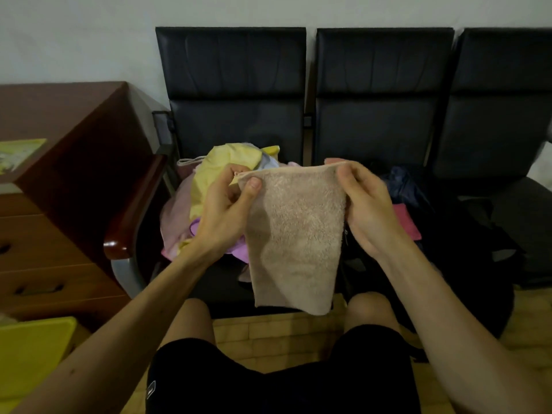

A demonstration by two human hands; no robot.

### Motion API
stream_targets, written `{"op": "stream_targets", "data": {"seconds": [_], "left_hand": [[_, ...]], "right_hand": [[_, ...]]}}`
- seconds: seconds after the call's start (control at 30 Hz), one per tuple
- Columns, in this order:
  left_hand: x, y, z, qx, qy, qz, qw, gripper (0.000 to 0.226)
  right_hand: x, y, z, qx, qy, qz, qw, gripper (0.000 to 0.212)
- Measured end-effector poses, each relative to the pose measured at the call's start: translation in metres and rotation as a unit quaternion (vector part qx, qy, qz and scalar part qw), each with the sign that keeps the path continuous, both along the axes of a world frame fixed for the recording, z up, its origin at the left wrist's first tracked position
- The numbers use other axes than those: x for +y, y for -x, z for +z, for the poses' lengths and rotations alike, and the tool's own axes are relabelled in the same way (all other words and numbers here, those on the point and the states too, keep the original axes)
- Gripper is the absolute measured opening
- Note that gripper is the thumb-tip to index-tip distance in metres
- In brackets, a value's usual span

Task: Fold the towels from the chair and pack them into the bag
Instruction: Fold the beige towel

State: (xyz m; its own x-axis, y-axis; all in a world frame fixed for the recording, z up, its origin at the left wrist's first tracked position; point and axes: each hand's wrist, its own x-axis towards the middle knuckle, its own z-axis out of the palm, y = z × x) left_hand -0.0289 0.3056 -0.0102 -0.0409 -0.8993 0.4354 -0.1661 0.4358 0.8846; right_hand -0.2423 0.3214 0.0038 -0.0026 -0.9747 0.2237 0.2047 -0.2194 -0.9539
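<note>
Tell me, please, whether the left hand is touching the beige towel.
Touching. The head view shows the left hand pinching the beige towel at its upper left corner, thumb pressed on the front.

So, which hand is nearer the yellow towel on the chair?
Left. The left hand is beside the yellow towel; the right hand is across the beige towel, farther off.

wooden dresser (44, 234) | booklet (18, 153) on top | yellow object (33, 354) beside

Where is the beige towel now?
Centre of the head view: the beige towel hangs between the left hand and right hand, each pinching a top corner, in front of the towel pile on the leftmost chair.
</note>
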Motion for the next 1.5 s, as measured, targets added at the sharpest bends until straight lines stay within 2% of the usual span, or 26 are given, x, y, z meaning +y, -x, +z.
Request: {"op": "stream_targets", "data": {"seconds": [0.03,0.13,0.23,0.3,0.37,0.43,0.47,0.53,0.63,0.67,0.73,0.8,0.87,0.97,1.13,1.23,1.33,1.4,1.43,1.5], "left_hand": [[-0.001,0.002,0.0,0.007,0.0,0.013,1.0,0.015],[-0.005,0.0,-0.004,0.01,0.003,0.071,0.997,0.018],[-0.015,-0.011,-0.018,-0.019,-0.009,0.151,0.988,0.026],[-0.018,-0.015,-0.022,-0.023,-0.072,0.174,0.982,0.028],[-0.019,-0.016,-0.019,0.094,-0.214,0.114,0.966,0.031],[-0.014,-0.017,-0.016,0.257,-0.372,-0.031,0.891,0.061],[-0.009,-0.018,-0.021,0.305,-0.4,-0.083,0.861,0.074],[0.005,-0.019,-0.036,0.324,-0.419,-0.128,0.838,0.084],[0.022,-0.017,-0.056,0.305,-0.459,-0.205,0.809,0.078],[0.023,-0.017,-0.058,0.295,-0.461,-0.213,0.81,0.069],[0.022,-0.016,-0.061,0.239,-0.447,-0.207,0.837,0.048],[0.019,-0.015,-0.062,0.166,-0.427,-0.172,0.872,0.035],[0.017,-0.018,-0.071,0.097,-0.416,-0.147,0.892,0.03],[0.018,-0.018,-0.089,0.017,-0.416,-0.136,0.899,0.027],[0.014,-0.009,-0.103,-0.062,-0.434,-0.14,0.888,0.021],[-0.006,-0.005,-0.052,-0.11,-0.317,-0.189,0.923,0.022],[-0.027,-0.008,0.036,0.035,-0.23,-0.263,0.936,0.029],[-0.031,-0.01,0.074,0.041,-0.167,-0.298,0.939,0.025],[-0.031,-0.01,0.083,0.016,-0.137,-0.299,0.944,0.023],[-0.031,-0.01,0.087,-0.03,-0.101,-0.289,0.952,0.027]], "right_hand": [[0.004,-0.003,-0.008,-0.021,-0.042,0.036,0.998,0.036],[0.024,-0.018,-0.052,0.06,-0.174,0.138,0.973,0.045],[0.03,-0.028,-0.066,0.049,-0.208,0.12,0.969,0.032],[0.028,-0.027,-0.06,0.062,-0.193,0.102,0.974,0.023],[0.026,-0.028,-0.055,0.078,-0.178,0.102,0.976,0.02],[0.024,-0.028,-0.051,0.039,-0.186,0.102,0.976,0.024],[0.023,-0.027,-0.05,0.008,-0.192,0.099,0.976,0.029],[0.02,-0.024,-0.049,-0.042,-0.202,0.093,0.974,0.04],[0.018,-0.02,-0.049,-0.061,-0.211,0.086,0.972,0.051],[0.017,-0.017,-0.052,-0.049,-0.21,0.091,0.972,0.055],[0.017,-0.011,-0.059,-0.012,-0.216,0.108,0.97,0.059],[0.019,-0.004,-0.069,0.036,-0.236,0.129,0.962,0.052],[0.02,0.002,-0.08,0.095,-0.255,0.142,0.952,0.041],[0.021,0.012,-0.097,0.148,-0.292,0.136,0.935,0.031],[0.016,0.021,-0.103,0.186,-0.352,0.136,0.907,0.028],[-0.003,0.032,-0.049,0.208,-0.233,0.118,0.943,0.029],[-0.009,0.044,0.043,0.148,-0.08,0.081,0.982,0.034],[-0.004,0.05,0.086,0.149,-0.006,0.079,0.986,0.022],[-0.002,0.052,0.096,0.177,0.011,0.079,0.981,0.027],[0.001,0.052,0.1,0.241,0.031,0.076,0.967,0.053]]}}
